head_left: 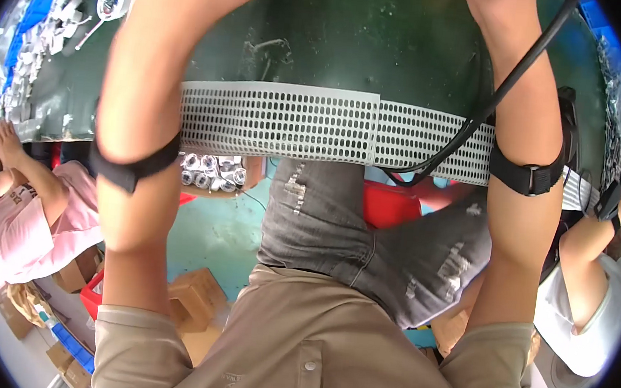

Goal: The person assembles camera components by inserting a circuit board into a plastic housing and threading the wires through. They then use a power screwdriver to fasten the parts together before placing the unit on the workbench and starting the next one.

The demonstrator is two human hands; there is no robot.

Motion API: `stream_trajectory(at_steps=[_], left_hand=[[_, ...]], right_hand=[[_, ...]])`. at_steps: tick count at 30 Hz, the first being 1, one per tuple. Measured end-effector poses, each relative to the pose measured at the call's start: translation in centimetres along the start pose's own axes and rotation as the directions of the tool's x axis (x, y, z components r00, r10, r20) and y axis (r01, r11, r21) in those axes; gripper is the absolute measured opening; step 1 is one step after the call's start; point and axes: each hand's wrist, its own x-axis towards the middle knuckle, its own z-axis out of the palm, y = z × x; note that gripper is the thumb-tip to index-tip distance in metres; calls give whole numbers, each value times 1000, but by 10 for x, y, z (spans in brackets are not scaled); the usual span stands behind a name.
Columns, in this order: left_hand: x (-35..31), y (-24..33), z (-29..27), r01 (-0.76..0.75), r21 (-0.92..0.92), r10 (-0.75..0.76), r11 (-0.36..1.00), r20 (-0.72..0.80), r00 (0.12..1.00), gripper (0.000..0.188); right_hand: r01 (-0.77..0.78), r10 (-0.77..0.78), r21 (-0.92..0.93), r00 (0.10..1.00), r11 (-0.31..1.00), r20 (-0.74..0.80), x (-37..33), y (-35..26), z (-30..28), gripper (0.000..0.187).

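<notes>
Both my forearms reach forward over a dark green worktop (pixel 324 33), and both hands lie beyond the upper edge of the picture. What they hold or touch is hidden. A black strap (pixel 135 167) is wrapped round my left arm, and another black strap (pixel 526 174) round my right. Between the arms, a white perforated strip (pixel 280 121) runs along the table's near edge. A black cable (pixel 508 82) hangs across the worktop beside my right forearm and loops over the strip.
Small white round parts (pixel 113 1) crowd the far left by blue bins. Below the edge stand a box of similar parts (pixel 209 174) and a red stool (pixel 391 205). Cardboard boxes (pixel 194 298) lie on the floor. People sit at both sides, one in a pink shirt (pixel 30 232).
</notes>
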Motion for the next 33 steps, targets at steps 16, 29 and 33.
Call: stream_trajectory(at_steps=[16,29,33], left_hand=[[-109,71,-245,20,77,7,997,-332,943,18],[-94,36,-262,-36,-140,-47,990,-548,835,16],[-68,0,-228,-99,-300,-114,949,-618,778,16]], right_hand=[[138,-152,-124,981,983,-118,2,-26,42,53],[-4,-30,-165,979,986,-200,13,-24,32,61],[-46,51,50,993,998,-106,12,-42,16,59]])
